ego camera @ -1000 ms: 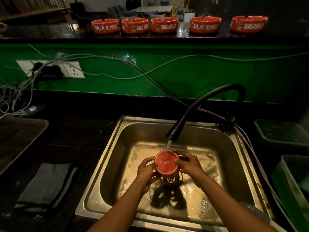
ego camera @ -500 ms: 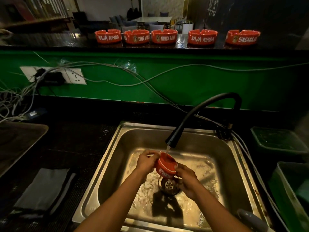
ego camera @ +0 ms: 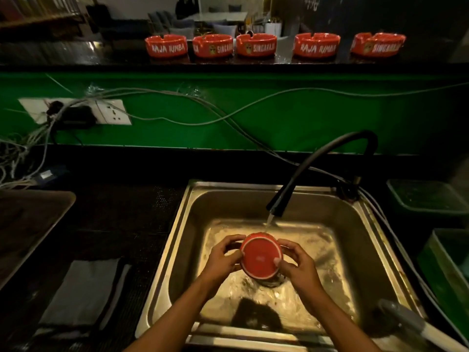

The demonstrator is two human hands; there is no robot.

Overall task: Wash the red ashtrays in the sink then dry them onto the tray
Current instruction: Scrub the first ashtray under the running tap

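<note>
A round red ashtray (ego camera: 261, 257) is held over the steel sink (ego camera: 182, 237), its flat underside turned toward me. My left hand (ego camera: 223, 257) grips its left edge and my right hand (ego camera: 297, 262) grips its right edge, thumb on the underside. Water runs from the black faucet (ego camera: 314, 168) just behind the ashtray's far rim. Several more red ashtrays (ego camera: 256, 45) stand in a row on the dark ledge above the green wall. A dark tray (ego camera: 28, 224) lies on the counter at the far left.
A folded grey cloth (ego camera: 81, 293) lies on the counter left of the sink. Cables (ego camera: 228, 115) trail across the green wall from a socket (ego camera: 111, 114). Green bins (ego camera: 429, 199) stand to the right. A grey handle (ego camera: 406, 318) pokes in at the sink's front right corner.
The ashtray has been turned from tilted on its side to its flat underside facing me. Both hands shifted to grip its left and right edges. The water keeps running.
</note>
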